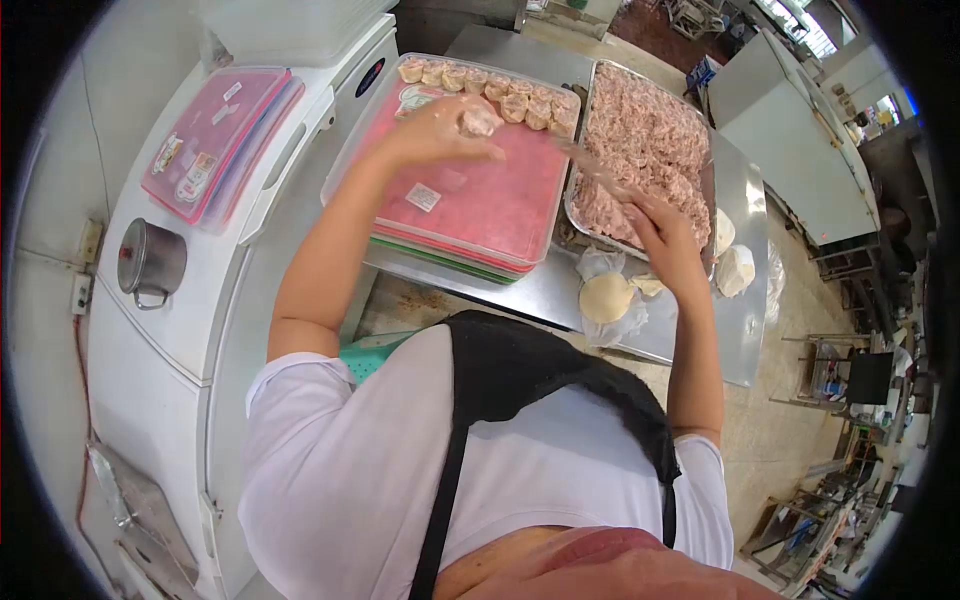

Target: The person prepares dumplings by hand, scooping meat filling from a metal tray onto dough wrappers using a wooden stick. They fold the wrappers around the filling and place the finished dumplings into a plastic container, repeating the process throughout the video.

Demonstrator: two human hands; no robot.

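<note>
My left hand [435, 130] is over the pink-lidded tray, curled round a dumpling [479, 122] with pale pink filling on show. My right hand [665, 235] grips a flat, blurred spatula [598, 172], its blade reaching across the near left side of the meat tray towards the dumplings. Minced meat [650, 125] is heaped in that metal tray [575, 205]. Finished open-topped dumplings [515, 107] stand in rows along the far edge of the pink lid [470, 215]. Round dough wrappers [606, 298] lie on plastic below my right hand.
More wrapped dough [735, 270] lies on the steel table [745, 330] to the right. On the white freezer [150, 340] at left are a metal mug [152, 260] and stacked pink-lidded containers [222, 145]. A large white chest [790, 130] stands beyond the table.
</note>
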